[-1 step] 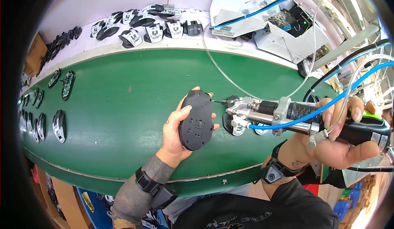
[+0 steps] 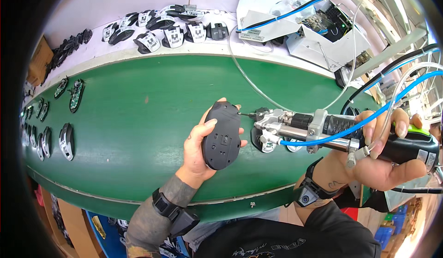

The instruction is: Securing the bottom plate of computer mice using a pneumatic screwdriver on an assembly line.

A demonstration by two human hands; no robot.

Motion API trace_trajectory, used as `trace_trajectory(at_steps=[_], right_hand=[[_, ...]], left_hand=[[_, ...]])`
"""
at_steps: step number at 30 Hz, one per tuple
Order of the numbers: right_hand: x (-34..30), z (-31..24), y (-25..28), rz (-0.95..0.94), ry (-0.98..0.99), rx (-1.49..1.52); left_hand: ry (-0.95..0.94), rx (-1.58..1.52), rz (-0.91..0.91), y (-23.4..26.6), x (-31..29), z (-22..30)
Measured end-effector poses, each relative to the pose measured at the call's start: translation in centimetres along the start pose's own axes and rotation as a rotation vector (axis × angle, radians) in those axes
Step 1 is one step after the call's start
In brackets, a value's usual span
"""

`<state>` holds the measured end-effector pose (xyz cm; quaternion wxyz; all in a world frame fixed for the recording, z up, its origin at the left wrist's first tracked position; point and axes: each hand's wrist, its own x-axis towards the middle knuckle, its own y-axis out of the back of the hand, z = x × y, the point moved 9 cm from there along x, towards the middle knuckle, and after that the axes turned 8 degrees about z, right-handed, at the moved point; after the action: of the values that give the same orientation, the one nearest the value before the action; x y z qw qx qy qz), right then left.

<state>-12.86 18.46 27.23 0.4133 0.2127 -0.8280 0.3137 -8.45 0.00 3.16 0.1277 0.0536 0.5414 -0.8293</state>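
Observation:
My left hand (image 2: 197, 145) is closed around a black computer mouse (image 2: 222, 140), its underside turned up over the green belt. In my right hand (image 2: 383, 151) lies a black electric screwdriver (image 2: 334, 127) with a metal feed head and a blue air hose. Its thin bit points left and reaches the mouse's upper right edge; whether the tip touches a screw is too small to tell. Partly hidden under the feed head, a mouse shell (image 2: 262, 140) sits on the belt.
On the white ledge behind the belt stand several mouse shells (image 2: 173, 37) and a pile of black parts (image 2: 64, 54). An opened white machine (image 2: 318, 45) is at the back right. Circuit boards (image 2: 76, 96) and more shells (image 2: 67, 141) lie at the left. Hoses cross the right side.

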Motion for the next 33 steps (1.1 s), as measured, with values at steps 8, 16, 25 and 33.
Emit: trace_trajectory(at_steps=[8, 16, 25, 33], right_hand=[[0.0, -0.3, 0.1, 0.03, 0.008, 0.013], [0.0, -0.9, 0.6, -0.005, -0.017, -0.007], [0.1, -0.2, -0.3, -0.033, -0.034, 0.073], [-0.1, -0.8, -0.1, -0.024, -0.054, 0.049]], left_hand=[[-0.003, 0.037, -0.034, -0.5, -0.1, 0.1], [-0.006, 0.028, -0.053, -0.6, -0.3, 0.2], [0.027, 0.008, -0.068, -1.0, -0.4, -0.1], [-0.123, 0.13, 0.177, 2.4, 1.1, 2.2]])
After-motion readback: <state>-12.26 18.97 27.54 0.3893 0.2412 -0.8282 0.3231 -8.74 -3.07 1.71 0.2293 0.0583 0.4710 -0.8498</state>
